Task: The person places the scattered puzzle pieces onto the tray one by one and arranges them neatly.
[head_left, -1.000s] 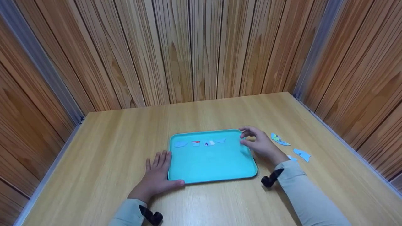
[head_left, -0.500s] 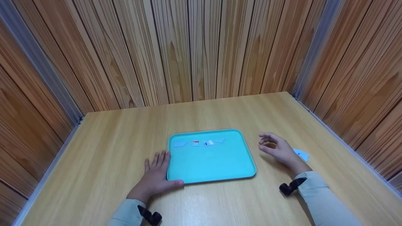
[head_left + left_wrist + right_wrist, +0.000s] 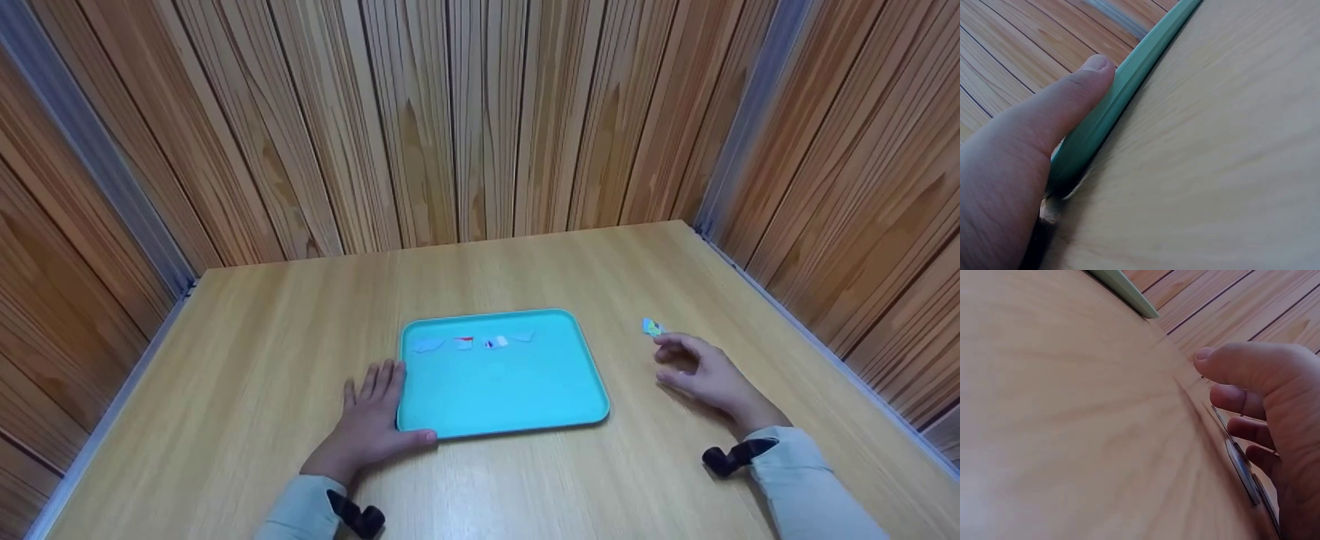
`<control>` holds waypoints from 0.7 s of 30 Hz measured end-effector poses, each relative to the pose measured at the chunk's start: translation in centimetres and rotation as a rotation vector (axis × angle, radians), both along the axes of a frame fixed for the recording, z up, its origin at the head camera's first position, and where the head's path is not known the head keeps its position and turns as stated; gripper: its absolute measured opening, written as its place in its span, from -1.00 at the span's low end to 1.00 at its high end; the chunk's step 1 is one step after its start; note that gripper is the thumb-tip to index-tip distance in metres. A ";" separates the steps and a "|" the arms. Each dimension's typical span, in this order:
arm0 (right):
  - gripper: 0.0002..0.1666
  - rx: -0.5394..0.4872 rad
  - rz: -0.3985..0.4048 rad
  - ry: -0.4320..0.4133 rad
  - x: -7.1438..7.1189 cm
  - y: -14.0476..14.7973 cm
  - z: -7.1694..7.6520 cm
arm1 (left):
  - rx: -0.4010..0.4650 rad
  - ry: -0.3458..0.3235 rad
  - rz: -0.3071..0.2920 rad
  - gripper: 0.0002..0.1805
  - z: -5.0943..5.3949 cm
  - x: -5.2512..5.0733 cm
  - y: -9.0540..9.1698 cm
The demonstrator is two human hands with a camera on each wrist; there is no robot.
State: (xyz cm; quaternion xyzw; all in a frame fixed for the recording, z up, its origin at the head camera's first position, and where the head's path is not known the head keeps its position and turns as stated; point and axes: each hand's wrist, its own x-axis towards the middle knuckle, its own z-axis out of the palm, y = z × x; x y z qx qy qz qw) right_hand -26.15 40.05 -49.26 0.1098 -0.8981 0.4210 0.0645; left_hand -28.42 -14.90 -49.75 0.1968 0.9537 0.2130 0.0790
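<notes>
A turquoise tray (image 3: 502,394) lies on the table. My left hand (image 3: 366,427) rests at its near left corner, fingers straight along the left side and thumb against the front rim, as the left wrist view also shows. To the right of the tray my right hand (image 3: 712,379) hovers low with loosely bent fingers, thumb apart from them, holding nothing. A flat irregular piece with blue, yellow and green print (image 3: 651,327) peeks out beyond its fingertips. In the right wrist view flat thin pieces (image 3: 1241,472) lie on the table beyond the fingers, partly hidden.
Along the tray's far side lies a row of small flat pieces: a light blue one (image 3: 430,345), a red and white one (image 3: 464,343), a white one with dark marks (image 3: 495,343) and a pale blue one (image 3: 523,337). Wood-patterned walls (image 3: 450,120) enclose the table.
My right hand has moved from the tray's far right corner rightward and toward me, over the loose pieces, covering most of them from the head view. The left hand stays at the tray.
</notes>
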 end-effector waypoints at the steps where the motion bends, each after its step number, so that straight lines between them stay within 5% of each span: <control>1: -0.37 -0.001 0.003 0.006 0.2 0.2 0.0 | 0.003 -0.002 0.001 0.42 0.0 0.0 0.0; 11: -0.40 0.046 -0.013 0.135 1.6 1.9 -0.5 | 0.005 -0.006 -0.002 0.42 -0.1 0.0 -0.2; 21: -0.41 0.068 -0.036 0.159 2.1 2.8 -0.9 | 0.020 -0.007 0.005 0.43 0.0 0.1 0.0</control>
